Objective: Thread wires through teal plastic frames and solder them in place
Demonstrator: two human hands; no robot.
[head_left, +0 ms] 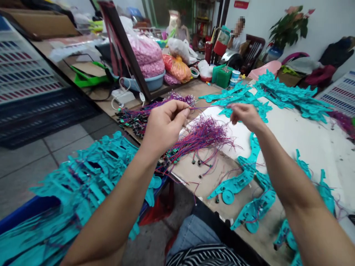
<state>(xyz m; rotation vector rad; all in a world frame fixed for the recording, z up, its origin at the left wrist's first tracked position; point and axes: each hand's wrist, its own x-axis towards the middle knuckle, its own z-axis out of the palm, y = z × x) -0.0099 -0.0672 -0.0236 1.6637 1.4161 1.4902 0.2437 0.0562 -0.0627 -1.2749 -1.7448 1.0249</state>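
My left hand (168, 123) is closed, thumb against forefinger, on one end of a thin purple wire (208, 107). The wire runs taut across to my right hand (244, 115), whose fingers pinch its other end. Below both hands lies a heap of red and purple wires (203, 135), with small dark parts at their near ends. Several turquoise plastic parts (233, 186) with round discs lie on the table, under and beside my right forearm; wires trail from some of them.
A blue bin at lower left is piled with turquoise plastic parts (91, 177). More turquoise parts (294, 96) lie at the table's far side. Another wire bundle (138, 118) is behind my left hand. A white power strip (123, 96) stands near a dark post. A person (237, 40) sits in the background.
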